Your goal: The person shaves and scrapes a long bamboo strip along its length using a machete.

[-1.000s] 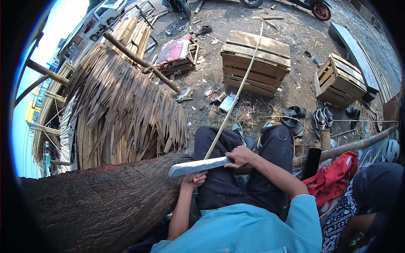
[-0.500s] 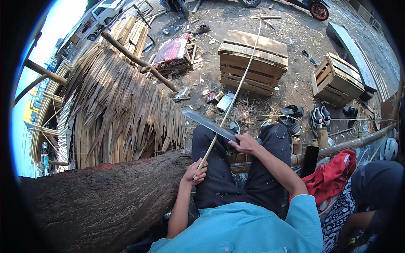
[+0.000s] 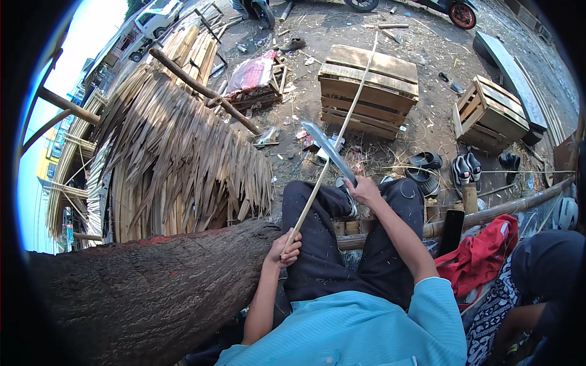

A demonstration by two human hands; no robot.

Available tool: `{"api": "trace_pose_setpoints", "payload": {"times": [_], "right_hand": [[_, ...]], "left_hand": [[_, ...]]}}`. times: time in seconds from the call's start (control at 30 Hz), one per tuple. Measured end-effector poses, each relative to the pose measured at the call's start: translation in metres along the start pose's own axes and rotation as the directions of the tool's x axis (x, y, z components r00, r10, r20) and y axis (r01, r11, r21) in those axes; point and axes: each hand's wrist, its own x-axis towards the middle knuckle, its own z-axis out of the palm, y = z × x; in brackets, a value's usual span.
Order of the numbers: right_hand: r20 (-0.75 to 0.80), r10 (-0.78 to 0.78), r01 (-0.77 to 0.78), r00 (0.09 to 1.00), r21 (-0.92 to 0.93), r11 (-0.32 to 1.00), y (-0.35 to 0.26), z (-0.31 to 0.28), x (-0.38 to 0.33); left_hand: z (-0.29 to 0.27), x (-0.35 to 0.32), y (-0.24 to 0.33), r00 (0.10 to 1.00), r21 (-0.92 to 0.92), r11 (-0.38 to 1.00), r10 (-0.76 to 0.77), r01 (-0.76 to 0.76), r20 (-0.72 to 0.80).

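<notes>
My left hand is closed around the near end of a long, thin bamboo strip, low over my left thigh. The pale strip slants away from me, up and to the right, past a wooden crate. In my right hand is the handle of a machete, its fingers wrapped round it above my right knee. The broad grey blade points away and to the left, crossing the strip some way beyond my left hand. Whether the edge touches the strip I cannot tell.
A thick tree trunk lies at my left, beside dry leaf thatching. Wooden crates stand ahead. Sandals and shoes lie front right. A black phone, a red cloth and another person are close on my right.
The machete has moved forward along the bamboo strip, away from my left hand, and its blade points more steeply away from me. My left hand keeps its hold in nearly the same place.
</notes>
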Motion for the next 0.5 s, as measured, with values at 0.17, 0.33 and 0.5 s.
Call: {"api": "trace_pose_setpoints", "payload": {"times": [0.17, 0.33, 0.5], "right_hand": [[-0.134, 0.304, -0.267, 0.943, 0.235, 0.934, 0.041, -0.015, 0.024], [0.139, -0.069, 0.056, 0.988, 0.095, 0.994, 0.001, -0.009, -0.010], [0.364, -0.623, 0.686, 0.692, -0.063, 0.725, -0.023, 0.008, -0.039]], "left_hand": [[0.011, 0.007, -0.005, 0.993, 0.223, 0.975, 0.025, 0.001, -0.113], [-0.003, -0.002, -0.002, 0.999, 0.084, 0.996, 0.012, -0.010, -0.031], [-0.012, -0.002, -0.002, 1.000, -0.052, 0.999, 0.001, -0.001, -0.002]]}}
